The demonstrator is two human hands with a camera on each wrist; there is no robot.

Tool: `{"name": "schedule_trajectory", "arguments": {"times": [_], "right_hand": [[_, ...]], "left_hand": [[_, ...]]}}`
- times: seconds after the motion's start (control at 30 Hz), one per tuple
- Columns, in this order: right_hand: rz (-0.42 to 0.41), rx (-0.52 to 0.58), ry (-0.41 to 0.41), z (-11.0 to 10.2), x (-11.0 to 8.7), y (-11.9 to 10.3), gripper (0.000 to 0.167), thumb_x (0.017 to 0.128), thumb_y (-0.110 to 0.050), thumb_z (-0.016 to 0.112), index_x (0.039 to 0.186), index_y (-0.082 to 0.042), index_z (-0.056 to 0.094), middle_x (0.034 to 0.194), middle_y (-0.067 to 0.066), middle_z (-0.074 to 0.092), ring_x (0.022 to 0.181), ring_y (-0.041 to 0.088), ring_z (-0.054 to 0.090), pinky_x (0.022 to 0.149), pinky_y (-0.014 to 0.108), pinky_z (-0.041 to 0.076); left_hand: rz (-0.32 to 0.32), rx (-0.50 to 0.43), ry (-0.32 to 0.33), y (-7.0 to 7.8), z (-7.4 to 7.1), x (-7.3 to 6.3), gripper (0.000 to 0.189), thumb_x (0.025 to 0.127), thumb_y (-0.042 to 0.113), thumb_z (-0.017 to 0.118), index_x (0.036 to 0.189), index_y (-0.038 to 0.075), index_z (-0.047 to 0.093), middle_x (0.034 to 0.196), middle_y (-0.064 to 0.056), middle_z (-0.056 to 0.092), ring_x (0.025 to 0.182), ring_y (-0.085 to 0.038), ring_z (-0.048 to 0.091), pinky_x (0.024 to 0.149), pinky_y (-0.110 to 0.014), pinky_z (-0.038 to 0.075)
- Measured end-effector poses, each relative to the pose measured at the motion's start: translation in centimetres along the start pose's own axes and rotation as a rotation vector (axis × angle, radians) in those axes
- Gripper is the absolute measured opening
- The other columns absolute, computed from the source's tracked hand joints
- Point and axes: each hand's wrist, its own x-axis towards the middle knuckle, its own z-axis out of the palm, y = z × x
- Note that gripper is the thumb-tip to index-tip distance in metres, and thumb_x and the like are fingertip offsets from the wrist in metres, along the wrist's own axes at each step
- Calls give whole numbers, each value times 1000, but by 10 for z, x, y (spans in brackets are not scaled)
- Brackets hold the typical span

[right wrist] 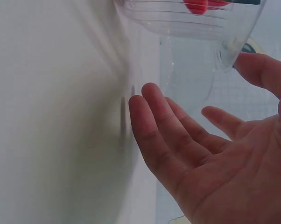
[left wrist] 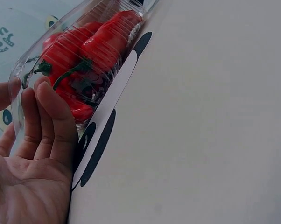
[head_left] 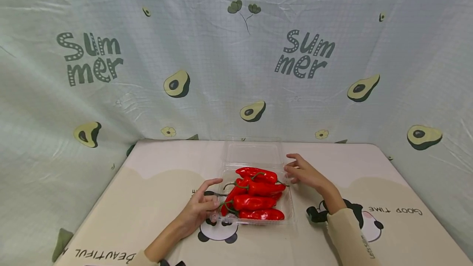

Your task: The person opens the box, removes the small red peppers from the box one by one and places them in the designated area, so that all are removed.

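A clear plastic clamshell box point(head_left: 290, 210) sits on the table with its lid point(head_left: 254, 152) folded back. Several glossy red peppers point(head_left: 263, 188) with green stems fill it. At the box's left side is my left hand point(head_left: 197, 209), its fingers lightly bent; in the left wrist view their tips rest against the clear wall close to the peppers point(left wrist: 105, 42). My right hand point(head_left: 304, 174) hovers by the box's back right corner, fingers loosely extended. From the right wrist, the thumb point(right wrist: 262, 72) appears at the box corner, though contact is unclear, and nothing lies in the palm.
The table point(head_left: 159, 208) wears a pale cover printed with pandas and lettering. Behind it hangs a light curtain point(head_left: 207, 52) with avocado and "summer" prints, which also closes off both sides.
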Motion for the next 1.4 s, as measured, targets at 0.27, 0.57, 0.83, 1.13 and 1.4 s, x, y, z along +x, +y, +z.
{"name": "schedule_trajectory", "arguments": {"times": [0.27,0.57,0.83,1.13,1.4], "right_hand": [[-10,-88,52,-4,-5,-10,65,106,-27,55,157,1,27,146,32,49,127,43,59,94,44,59],[-128,-227,148,-13,-13,-21,58,106,-29,54,155,-6,34,149,30,50,136,47,53,108,62,46],[-186,-266,160,-12,-20,-34,55,106,-25,57,154,-8,38,146,28,54,133,45,57,103,61,51],[-261,-269,126,-10,-28,-51,55,104,-27,60,152,-10,40,140,23,59,126,42,62,95,55,57],[-288,-295,78,-6,-35,-64,52,103,-27,62,150,-10,45,134,17,65,122,36,65,97,51,57]], "left_hand": [[-6,16,-2,0,0,0,70,98,10,55,159,10,21,74,10,60,65,-6,55,67,-23,50],[-8,16,-3,1,-1,1,66,99,9,51,159,10,21,73,10,59,66,-5,54,68,-23,50],[-15,7,3,0,0,1,65,100,7,51,158,10,23,72,10,58,65,-5,54,67,-23,50],[-11,2,1,0,0,1,66,100,5,51,159,9,22,73,10,62,64,-5,56,68,-23,51],[2,6,-3,0,1,0,64,100,4,50,158,9,23,73,10,63,63,-4,58,67,-23,53]]}}
